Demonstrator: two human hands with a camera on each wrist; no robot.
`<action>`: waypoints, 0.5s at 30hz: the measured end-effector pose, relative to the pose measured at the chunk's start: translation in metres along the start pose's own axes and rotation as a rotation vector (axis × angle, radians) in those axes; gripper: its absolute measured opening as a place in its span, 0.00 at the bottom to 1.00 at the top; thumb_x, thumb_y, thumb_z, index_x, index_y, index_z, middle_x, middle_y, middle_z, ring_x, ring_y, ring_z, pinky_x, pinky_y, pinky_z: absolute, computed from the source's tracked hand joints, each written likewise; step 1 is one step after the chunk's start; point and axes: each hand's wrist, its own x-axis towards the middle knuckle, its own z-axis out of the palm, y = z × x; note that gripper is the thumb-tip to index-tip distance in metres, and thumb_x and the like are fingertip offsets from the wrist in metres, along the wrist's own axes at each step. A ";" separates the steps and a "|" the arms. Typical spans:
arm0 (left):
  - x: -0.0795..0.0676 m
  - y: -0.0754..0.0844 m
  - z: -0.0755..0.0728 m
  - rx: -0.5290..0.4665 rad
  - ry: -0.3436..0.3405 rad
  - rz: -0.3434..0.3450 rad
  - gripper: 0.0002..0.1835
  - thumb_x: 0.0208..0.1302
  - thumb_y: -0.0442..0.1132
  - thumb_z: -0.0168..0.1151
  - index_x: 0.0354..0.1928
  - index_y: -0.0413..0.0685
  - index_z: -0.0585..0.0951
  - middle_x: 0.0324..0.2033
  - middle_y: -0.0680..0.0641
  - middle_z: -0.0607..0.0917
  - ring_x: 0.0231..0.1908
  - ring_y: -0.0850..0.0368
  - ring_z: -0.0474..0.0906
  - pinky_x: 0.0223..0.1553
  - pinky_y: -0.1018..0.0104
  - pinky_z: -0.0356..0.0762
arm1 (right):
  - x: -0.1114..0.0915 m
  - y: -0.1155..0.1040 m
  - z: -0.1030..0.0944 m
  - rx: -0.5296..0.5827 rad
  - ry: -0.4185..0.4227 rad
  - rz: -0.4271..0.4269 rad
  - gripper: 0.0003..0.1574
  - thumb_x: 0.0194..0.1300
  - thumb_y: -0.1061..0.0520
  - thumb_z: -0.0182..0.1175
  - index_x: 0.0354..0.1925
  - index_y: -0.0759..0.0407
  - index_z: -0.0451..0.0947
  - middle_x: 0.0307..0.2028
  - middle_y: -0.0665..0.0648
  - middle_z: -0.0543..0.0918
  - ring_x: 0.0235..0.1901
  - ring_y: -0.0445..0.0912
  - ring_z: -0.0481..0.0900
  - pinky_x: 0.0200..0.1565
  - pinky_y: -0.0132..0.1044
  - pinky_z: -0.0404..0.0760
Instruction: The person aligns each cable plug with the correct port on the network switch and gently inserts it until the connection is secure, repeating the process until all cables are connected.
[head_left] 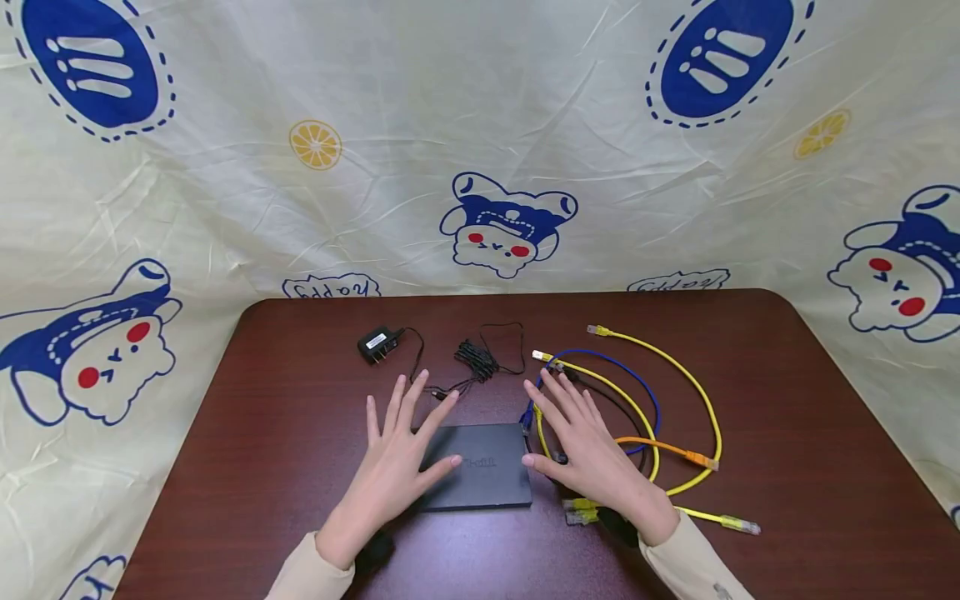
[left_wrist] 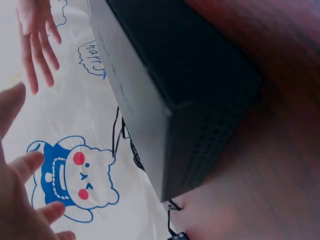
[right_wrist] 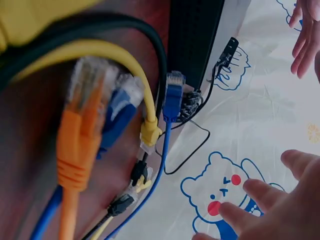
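A flat dark grey box-shaped network device point(head_left: 480, 487) with a raised logo lies on the table between the hands. My left hand point(head_left: 401, 462), fingers spread, is above its left side and holds nothing. My right hand point(head_left: 588, 454) is spread just past its right edge, over a tangle of network cables. Those include a yellow cable point(head_left: 701, 392), a blue cable point(head_left: 630, 371) and an orange cable point(head_left: 663, 446). In the left wrist view the device's vented side point(left_wrist: 205, 145) shows, apart from the fingers. The right wrist view shows the orange plug point(right_wrist: 77, 150) close up.
Behind the device lie a black power adapter point(head_left: 378, 343) and its bundled black cord point(head_left: 477, 360). A clear-tipped yellow cable plug point(head_left: 738, 524) points right. The brown table point(head_left: 285, 467) ends at a white printed cloth point(head_left: 397, 217) at the back.
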 end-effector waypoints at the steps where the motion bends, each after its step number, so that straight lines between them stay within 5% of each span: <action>1: -0.002 -0.001 0.000 -0.006 -0.012 0.003 0.41 0.58 0.58 0.64 0.72 0.64 0.59 0.74 0.45 0.44 0.72 0.44 0.33 0.60 0.30 0.28 | -0.001 0.000 0.001 0.013 -0.016 0.002 0.58 0.57 0.41 0.66 0.75 0.47 0.45 0.74 0.58 0.44 0.72 0.58 0.40 0.62 0.66 0.44; 15: -0.019 -0.011 -0.007 -0.108 -0.170 0.069 0.50 0.50 0.62 0.68 0.73 0.63 0.57 0.72 0.41 0.48 0.71 0.39 0.39 0.59 0.28 0.37 | -0.015 -0.002 0.008 0.097 -0.117 -0.038 0.66 0.50 0.36 0.69 0.76 0.50 0.43 0.73 0.65 0.45 0.69 0.65 0.45 0.60 0.68 0.47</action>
